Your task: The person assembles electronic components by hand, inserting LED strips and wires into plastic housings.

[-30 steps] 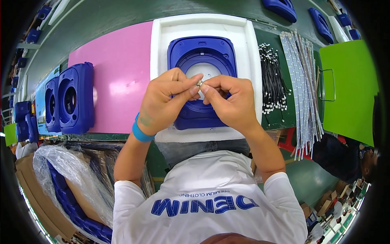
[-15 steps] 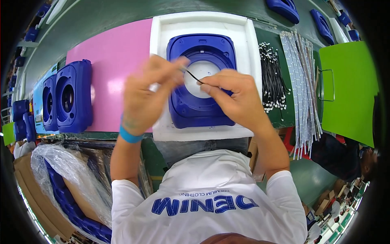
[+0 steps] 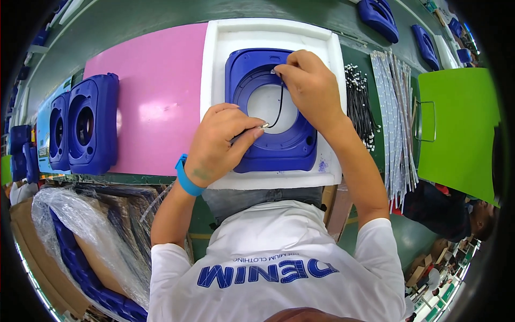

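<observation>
A: Why is the thin black flexible cable (image 3: 281, 102) strung between both hands?
B: Likely so that each end is under control. The left hand (image 3: 219, 140) has thumb and forefinger closed on the lower end, where a small pale connector (image 3: 265, 125) pokes out past the tips.
A: And the right hand (image 3: 311, 88)?
B: Pinched on the upper end, close to the far inner rim. The length between bows gently, so I'd say neither hand is pulling hard.
A: Where does all this sit?
B: Above the square, round-cornered blue plastic housing (image 3: 244, 158), the cable crossing its round central opening.
A: Why the white foam tray (image 3: 211, 86) underneath?
B: Its raised edges surround the housing; my guess is that soft foam spares the plastic from scratches.
A: The bundle of black cables with white ends (image 3: 360, 102)?
B: Just right of the tray on the dark green table (image 3: 357, 53), presumably for an easy reach. The long pale strips (image 3: 390, 107) lie beyond it, side by side, probably to avoid tangling.
A: And left?
B: A flat glossy pink sheet (image 3: 150, 102), with two blue housings standing beyond it.
</observation>
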The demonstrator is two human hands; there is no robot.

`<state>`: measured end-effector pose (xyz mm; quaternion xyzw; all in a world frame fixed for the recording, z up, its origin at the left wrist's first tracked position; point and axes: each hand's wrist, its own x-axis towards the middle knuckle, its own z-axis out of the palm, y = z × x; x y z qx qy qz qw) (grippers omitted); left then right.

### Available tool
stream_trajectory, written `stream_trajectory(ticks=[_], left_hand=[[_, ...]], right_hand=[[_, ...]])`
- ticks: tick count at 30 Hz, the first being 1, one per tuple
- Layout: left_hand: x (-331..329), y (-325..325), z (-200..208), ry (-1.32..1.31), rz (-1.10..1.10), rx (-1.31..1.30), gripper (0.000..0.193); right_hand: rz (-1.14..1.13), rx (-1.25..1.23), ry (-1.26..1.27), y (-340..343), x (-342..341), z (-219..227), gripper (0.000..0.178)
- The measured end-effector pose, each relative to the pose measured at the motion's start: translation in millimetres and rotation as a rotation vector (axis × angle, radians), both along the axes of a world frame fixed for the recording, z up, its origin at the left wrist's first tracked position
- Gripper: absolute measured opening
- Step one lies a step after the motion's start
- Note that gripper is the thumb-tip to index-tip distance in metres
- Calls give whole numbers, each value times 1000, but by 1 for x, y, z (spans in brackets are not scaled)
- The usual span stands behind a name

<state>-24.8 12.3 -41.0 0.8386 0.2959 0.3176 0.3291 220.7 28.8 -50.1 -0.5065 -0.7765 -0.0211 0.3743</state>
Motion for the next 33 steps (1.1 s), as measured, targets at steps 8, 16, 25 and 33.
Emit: stream_trajectory(ticks=[8, 16, 25, 33], left_hand=[[0, 1, -9, -72, 24, -104, 10], [-2, -2, -11, -75, 33, -109, 12], [-5, 2, 0, -52, 224, 21, 19], [2, -2, -8, 49, 217, 51, 25]], right_hand=[[-27, 83, -162, 8, -1, -2, 11], [70, 28, -252, 5, -1, -2, 18], [36, -530, -295, 59, 10, 45, 56], [57, -896, -30, 116, -4, 5, 101]])
